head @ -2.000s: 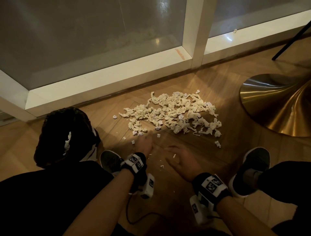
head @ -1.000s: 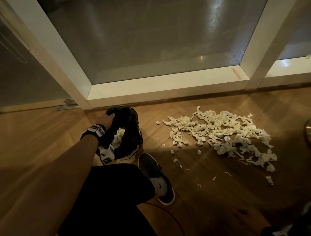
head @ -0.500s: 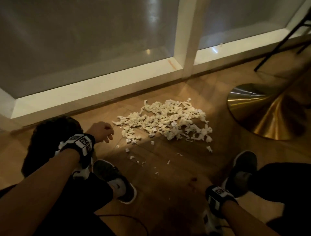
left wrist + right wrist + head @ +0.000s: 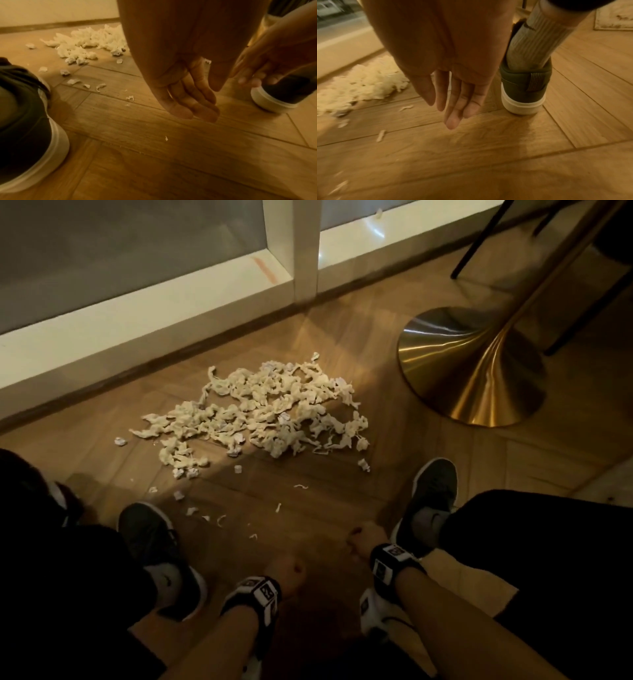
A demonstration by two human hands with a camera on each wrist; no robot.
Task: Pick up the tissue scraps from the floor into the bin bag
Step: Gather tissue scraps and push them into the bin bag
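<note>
The tissue scraps (image 4: pixel 260 412) lie in a loose, tangled heap on the wooden floor (image 4: pixel 342 508), towards the far side by the white window frame (image 4: pixel 137 316), with small stray bits (image 4: pixel 219 518) trailing nearer, between the two shoes. These look feather-light, soft and crumpled, so my call is they'll squash together readily and cling in clumps; a scoop from both sides of the heap, fingers sliding flat along the boards, should gather plenty at once. The tiny strays will likely need a fingertip pinch, and they could flutter off with any quick sweep.

Left hand (image 4: pixel 187 92) hangs just above the floor, fingers relaxed and pointing down, nothing gripped, though one tiny white fleck (image 4: pixel 206 61) sits against the palm. Right hand (image 4: pixel 453 97) is the same, fingers loose and straight, empty, beside the right shoe (image 4: pixel 431 501). Both hands are near each other, well short of the heap.

The bin bag is a dark shape (image 4: pixel 30 491) at the near left edge, I think, but it is too dim to be sure. Off to the right stands a brass pedestal base (image 4: pixel 472 371).
</note>
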